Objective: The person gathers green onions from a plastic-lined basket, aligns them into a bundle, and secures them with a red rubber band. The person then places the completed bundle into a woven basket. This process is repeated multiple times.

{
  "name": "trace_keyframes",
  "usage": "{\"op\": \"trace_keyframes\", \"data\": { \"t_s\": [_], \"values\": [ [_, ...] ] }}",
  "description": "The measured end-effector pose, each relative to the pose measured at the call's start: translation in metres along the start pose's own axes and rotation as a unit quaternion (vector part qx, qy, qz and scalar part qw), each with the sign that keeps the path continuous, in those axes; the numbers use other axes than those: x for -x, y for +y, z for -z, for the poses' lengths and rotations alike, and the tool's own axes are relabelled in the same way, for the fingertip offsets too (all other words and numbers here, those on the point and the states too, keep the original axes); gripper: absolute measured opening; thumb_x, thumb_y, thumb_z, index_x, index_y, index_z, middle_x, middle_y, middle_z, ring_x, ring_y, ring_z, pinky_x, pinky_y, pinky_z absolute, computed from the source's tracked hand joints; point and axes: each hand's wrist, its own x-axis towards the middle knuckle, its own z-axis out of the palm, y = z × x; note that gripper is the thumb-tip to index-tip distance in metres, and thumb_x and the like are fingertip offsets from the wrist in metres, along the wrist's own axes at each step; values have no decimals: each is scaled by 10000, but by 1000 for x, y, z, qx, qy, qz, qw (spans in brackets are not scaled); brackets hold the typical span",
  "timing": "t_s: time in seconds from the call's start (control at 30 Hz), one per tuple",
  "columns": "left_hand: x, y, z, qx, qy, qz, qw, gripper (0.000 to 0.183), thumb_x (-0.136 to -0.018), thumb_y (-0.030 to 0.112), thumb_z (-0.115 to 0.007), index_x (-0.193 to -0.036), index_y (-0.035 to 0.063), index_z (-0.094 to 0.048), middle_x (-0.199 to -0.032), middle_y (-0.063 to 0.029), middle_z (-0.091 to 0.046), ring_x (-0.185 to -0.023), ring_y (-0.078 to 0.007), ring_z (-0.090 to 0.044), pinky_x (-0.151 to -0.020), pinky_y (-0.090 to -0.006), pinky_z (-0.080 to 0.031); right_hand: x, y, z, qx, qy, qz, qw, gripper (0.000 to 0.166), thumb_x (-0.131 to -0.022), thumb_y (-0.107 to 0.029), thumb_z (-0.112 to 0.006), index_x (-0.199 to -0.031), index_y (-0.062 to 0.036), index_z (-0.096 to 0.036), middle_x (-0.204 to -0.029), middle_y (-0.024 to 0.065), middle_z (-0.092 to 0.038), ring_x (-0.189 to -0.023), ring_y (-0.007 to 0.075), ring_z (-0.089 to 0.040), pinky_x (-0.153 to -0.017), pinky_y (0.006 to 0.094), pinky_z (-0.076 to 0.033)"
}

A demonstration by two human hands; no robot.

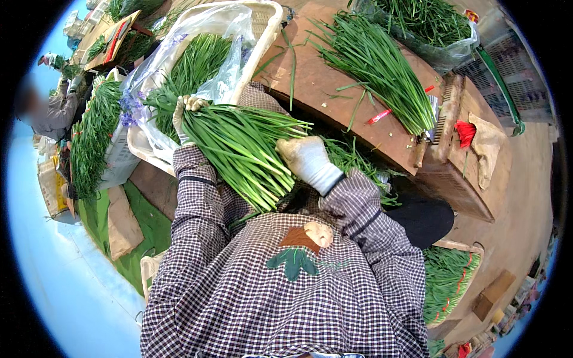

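Observation:
A bunch of green garlic chives [241, 147] lies across my lap, its pale stem ends fanned toward me and to the right. My left hand [187, 114], in a stained knit glove, grips the bunch at its leafy end. Against the stem ends, my right hand [309, 159] is curled in a white glove, its fingers closed at the edge of the stems; its fingertips are partly hidden. Just beyond my left hand, more chives [199, 60] fill a white plastic crate [262, 49] lined with a clear plastic bag [224, 85].
A brown board table [309, 67] carries loose chives [380, 67] and a red marker-like object [379, 117]. Beyond it stands a bag of greens [425, 22]. Crates of tied chives stand left [96, 129] and lower right [452, 277]. Another person [53, 112] is at far left.

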Motion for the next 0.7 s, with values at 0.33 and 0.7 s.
{"op": "trace_keyframes", "data": {
  "t_s": [0.33,0.7],
  "values": [
    [3,2,15,-67,-8,-42,997,224,-966,236,-473,-840,59,-529,-807,-52,-573,-811,-188,-571,-935,-358,-388,28,63,88,-608,176,-246,734,206,-925,-171,-527,-864,-2,-627,-569,9,-528,-455,74,-453,-430,190,-353],
    [12,-17,-20,-126,31,-187,974,170,-942,203,-507,-850,65,-545,-898,-65,-622,-922,-208,-599,-1033,-421,-350,37,-6,23,-589,-55,-260,763,308,-832,-190,-681,-1076,-7,-645,-923,65,-671,-872,150,-605,-848,277,-469]
  ]
}}
